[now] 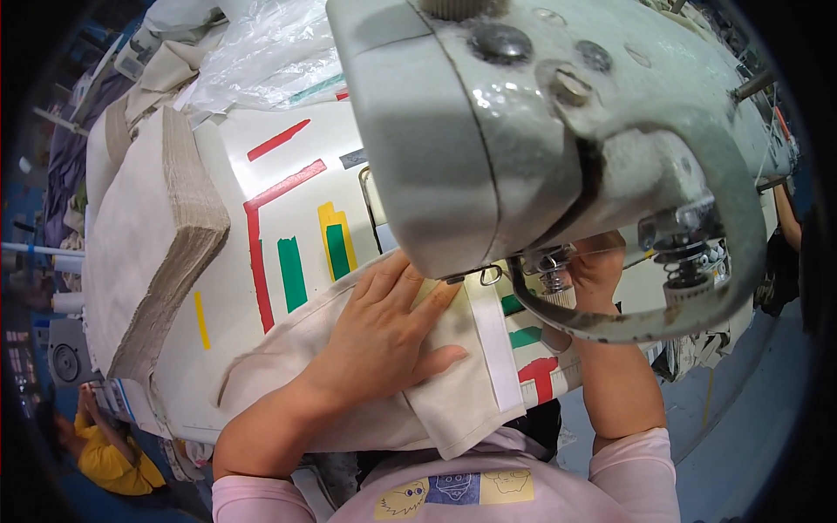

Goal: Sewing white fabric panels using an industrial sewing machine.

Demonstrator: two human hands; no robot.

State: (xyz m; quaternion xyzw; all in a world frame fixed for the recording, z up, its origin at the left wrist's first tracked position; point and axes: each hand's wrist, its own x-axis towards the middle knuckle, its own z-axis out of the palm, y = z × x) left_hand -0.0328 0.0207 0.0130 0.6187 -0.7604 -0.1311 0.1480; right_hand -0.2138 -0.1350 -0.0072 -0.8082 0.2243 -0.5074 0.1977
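A cream fabric piece (292, 357) lies on the sewing table, its lower corner hanging toward my lap. My left hand (388, 318) rests flat on it with the fingers spread, their tips close to the front of the sewing machine (436, 148). A white strip (495, 344) runs along the fabric's right edge and passes up under the machine head. My right hand (600, 261) is raised behind the thread tension parts (684, 253), right of the needle area. Machine parts cover its fingers, so what they touch is hidden. The needle is also out of sight.
A thick stack of cream fabric pieces (161, 235) stands on the left of the table (235, 305). Coloured tape strips (289, 272) mark the tabletop. Clear plastic sheeting (266, 57) lies behind. At the lower left is a person in a yellow shirt (113, 458); another person's arm (787, 218) shows far right.
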